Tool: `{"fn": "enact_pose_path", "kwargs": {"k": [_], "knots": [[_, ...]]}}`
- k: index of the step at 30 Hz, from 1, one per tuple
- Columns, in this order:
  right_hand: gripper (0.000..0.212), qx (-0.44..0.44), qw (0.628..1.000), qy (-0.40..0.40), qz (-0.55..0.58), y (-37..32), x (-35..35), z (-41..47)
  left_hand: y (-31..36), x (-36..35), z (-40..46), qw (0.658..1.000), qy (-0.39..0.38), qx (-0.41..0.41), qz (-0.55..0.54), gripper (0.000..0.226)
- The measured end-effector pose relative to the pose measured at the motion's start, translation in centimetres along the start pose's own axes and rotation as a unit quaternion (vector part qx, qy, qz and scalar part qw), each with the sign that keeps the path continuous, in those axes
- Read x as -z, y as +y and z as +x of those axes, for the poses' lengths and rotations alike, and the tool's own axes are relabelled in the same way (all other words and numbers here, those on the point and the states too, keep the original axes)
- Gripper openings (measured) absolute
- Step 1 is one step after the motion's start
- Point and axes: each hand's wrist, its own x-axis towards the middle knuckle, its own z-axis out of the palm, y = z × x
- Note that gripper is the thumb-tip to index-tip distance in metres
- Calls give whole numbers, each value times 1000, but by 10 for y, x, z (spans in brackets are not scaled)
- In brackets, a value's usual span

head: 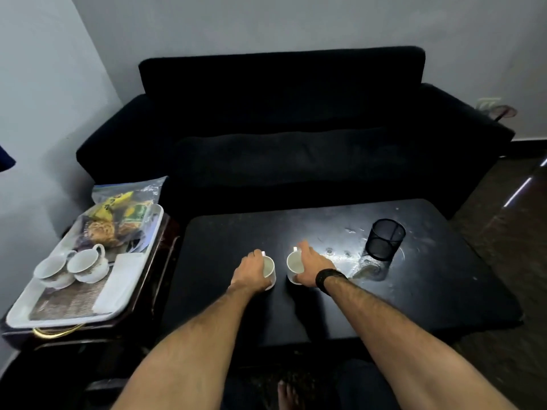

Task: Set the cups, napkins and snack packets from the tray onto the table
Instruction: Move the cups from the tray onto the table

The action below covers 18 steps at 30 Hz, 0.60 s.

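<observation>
While both hands grip round white mugs | left hand (pixel 251 272) left mug (pixel 270 272) | right hand (pixel 310 267) right mug (pixel 294 269) | glossy black table (pixel 429 291)

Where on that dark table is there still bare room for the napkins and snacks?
The table is bare along its left side and near edge. It is crowded mid-table: two white cups under the hands, then a mesh holder and a glass to their right.

A black sofa (pixel 284 125) stands against pale grey walls (pixel 266 22) (dimly lit), behind a dark low desk (pixel 429 288) on brown flooring (pixel 509 232).
</observation>
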Motion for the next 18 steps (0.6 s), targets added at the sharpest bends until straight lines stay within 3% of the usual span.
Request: {"fn": "enact_pose_path", "kwargs": {"k": [6, 18], "knots": [[72, -16, 1000, 0, 11, 11, -2, 19, 12, -10, 18, 999, 32, 21, -33, 50], [75, -28, 999, 26, -1, 19, 4, 25, 18, -13, 22, 997, 50, 47, -47, 59]]}}
